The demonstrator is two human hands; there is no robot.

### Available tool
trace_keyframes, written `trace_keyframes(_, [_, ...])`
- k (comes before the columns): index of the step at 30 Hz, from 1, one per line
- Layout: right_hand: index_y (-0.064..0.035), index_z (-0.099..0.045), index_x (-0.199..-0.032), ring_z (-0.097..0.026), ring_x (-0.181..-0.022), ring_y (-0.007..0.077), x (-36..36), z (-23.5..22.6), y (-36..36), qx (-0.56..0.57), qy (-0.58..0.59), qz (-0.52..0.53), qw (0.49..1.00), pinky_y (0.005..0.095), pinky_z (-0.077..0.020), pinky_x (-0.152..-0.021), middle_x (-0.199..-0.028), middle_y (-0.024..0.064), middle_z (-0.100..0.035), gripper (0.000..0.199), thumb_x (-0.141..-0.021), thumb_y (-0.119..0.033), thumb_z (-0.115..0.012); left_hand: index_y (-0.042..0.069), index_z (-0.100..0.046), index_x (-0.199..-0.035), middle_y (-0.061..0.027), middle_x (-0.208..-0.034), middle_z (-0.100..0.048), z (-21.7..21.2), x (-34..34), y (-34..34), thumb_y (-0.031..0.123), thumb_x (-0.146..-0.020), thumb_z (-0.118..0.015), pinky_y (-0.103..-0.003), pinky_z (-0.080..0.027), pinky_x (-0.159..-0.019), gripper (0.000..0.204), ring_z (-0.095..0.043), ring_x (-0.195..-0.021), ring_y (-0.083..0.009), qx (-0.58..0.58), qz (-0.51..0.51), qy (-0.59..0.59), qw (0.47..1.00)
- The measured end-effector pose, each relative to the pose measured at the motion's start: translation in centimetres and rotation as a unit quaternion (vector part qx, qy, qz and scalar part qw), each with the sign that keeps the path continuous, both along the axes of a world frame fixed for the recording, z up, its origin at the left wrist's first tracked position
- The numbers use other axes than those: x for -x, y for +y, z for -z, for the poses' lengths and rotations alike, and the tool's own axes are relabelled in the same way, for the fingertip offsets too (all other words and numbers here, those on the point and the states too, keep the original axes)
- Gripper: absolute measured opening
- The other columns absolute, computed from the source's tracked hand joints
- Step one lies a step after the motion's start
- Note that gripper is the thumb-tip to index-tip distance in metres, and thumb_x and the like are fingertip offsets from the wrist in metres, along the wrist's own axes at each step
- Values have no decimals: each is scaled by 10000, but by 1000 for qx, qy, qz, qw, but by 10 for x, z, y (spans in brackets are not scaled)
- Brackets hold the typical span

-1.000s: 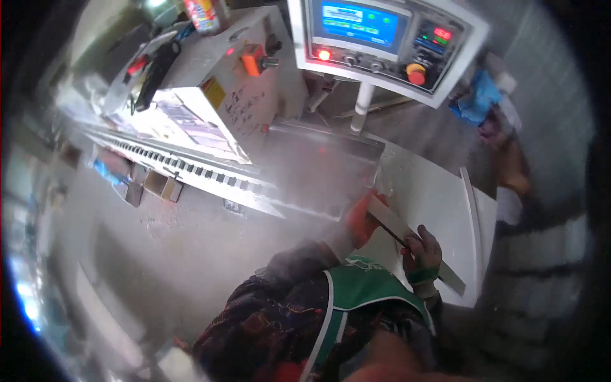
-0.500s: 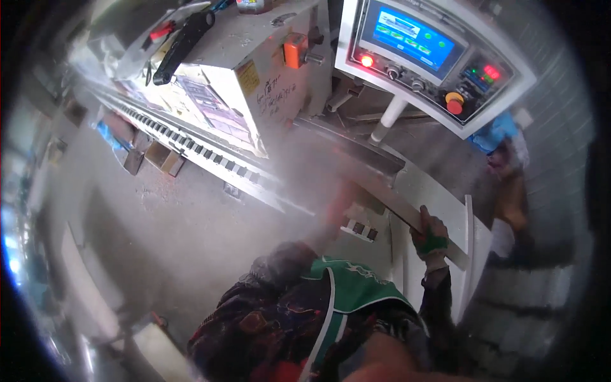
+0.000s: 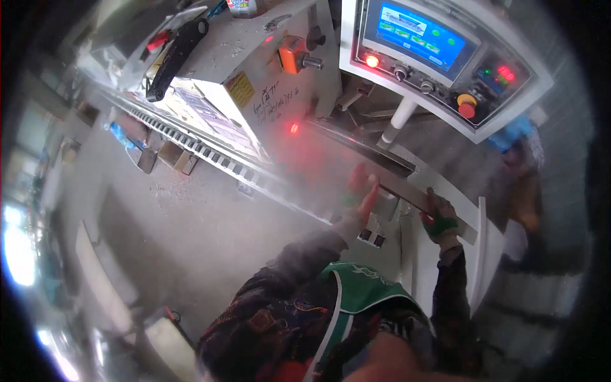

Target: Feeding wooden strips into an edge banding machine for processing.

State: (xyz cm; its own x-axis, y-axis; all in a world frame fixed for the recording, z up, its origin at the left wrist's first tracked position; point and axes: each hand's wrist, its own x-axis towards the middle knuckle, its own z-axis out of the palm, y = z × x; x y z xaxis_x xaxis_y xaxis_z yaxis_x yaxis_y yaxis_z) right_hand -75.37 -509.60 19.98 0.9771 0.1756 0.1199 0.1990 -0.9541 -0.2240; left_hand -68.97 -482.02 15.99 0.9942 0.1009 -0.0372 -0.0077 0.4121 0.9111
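Observation:
I hold a long narrow panel strip (image 3: 414, 193) with a dark face, level in front of a big white machine (image 3: 254, 76). My left hand (image 3: 363, 194), in a reddish glove, lies with flat fingers against the strip's left end. My right hand (image 3: 439, 216), in a green and red glove, grips the strip from below near its right part. The strip hangs over white flat panels (image 3: 439, 267) standing on edge below my hands.
A control box (image 3: 439, 57) with a blue screen, a red lamp and a red stop button stands on a post above. A roller rail (image 3: 191, 149) runs along the machine's left side. Grey concrete floor (image 3: 178, 229) lies at left. Another person (image 3: 519, 178) stands at right.
The view has swung closer to the machine. Both hands have carried the strip up and forward, from over the white panels toward the machine's infeed below the control box.

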Motion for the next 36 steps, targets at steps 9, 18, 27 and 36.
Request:
trace_keyframes(9, [-191, -589, -1405, -557, -1292, 376, -14, 4, -28, -72, -45, -14, 996, 501, -469, -1073, -1402, 114, -608, 602, -836, -239, -778, 62, -391, -1565, -45, -1497, -478, -4, -14, -12, 189, -995, -711, -336, -385, -1132, 665, -465, -1346, -169, 2, 29, 37, 999])
trace_keyframes(18, [-178, -617, -1378, -556, -1289, 360, -28, 7, -10, -51, -18, 4, 999, 497, -457, -1080, -1406, 109, -597, 520, -873, -253, -713, 35, -180, -1632, -157, -1687, -196, 15, -27, 6, 341, -1071, -588, -417, -215, -1252, 758, -194, -1558, -270, -15, 78, -7, 997])
trace_keyframes(27, [-167, -617, -1380, -545, -1306, 364, -26, 1, -6, -56, -50, 7, 997, 482, -456, -1098, -1421, 128, -581, 542, -852, -218, -730, 86, -474, -1499, -1, -1203, -584, -21, -34, 20, 256, -1025, -681, -270, -477, -879, 544, -553, -1034, -103, 12, 18, 161, 987])
trace_keyframes(36, [-173, -633, -1306, -542, -1306, 373, -8, 6, -29, -97, -92, 18, 991, 493, -462, -1095, -1416, 135, -573, 471, -854, -165, -768, 21, -397, -1547, -30, -1343, -576, -37, -29, 17, 190, -979, -745, -323, -489, -1003, 687, -568, -1203, -161, 25, 17, 121, 992])
